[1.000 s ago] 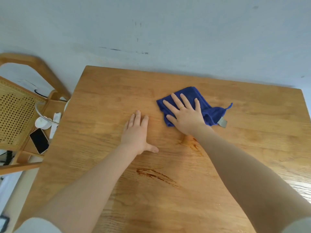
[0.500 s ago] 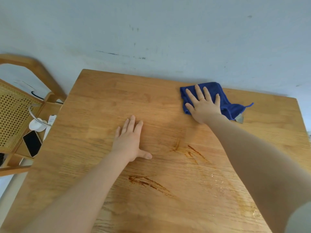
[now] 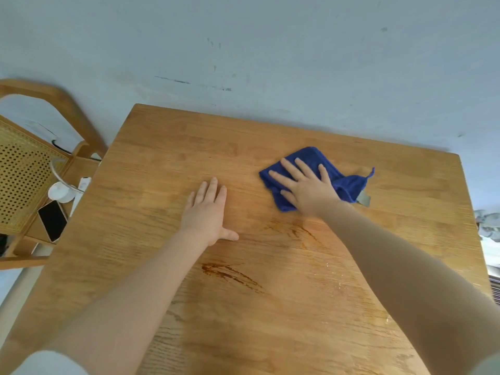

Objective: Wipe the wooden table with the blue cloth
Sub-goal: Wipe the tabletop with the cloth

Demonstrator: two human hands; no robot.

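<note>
Wiping in progress, seen from the head camera. The right hand (image 3: pixel 305 185) lies flat with fingers spread on the blue cloth (image 3: pixel 319 163), pressing it against the wooden table (image 3: pixel 167 163) in the far right part of the top. The cloth is bunched, with a loose corner and a pale tag (image 3: pixel 364 198) trailing to the right of the hand. The left hand (image 3: pixel 208 212) rests palm down on bare wood near the middle, fingers together and thumb out, holding nothing; it appears to serve as a brace.

Two brown streaks remain: one (image 3: pixel 300 232) just on the near side of the cloth, another (image 3: pixel 230 274) nearer still, below the left hand. A faint wet sheen shows on the near right of the top.

Likely faults from here:
- Because only flat pressure holds the cloth, a quick stroke may let the hand slide over it, or let it fold under the palm, leaving a narrow wiping face.
- A bunched cloth could smear the streaks along the grain rather than lift them.
- The near streak lies partly under the left forearm's reach, so it may be missed unless that hand moves away.
- Strokes carried far left could reach the table edge beside the chair (image 3: pixel 40 169) holding a phone (image 3: pixel 52 220).
</note>
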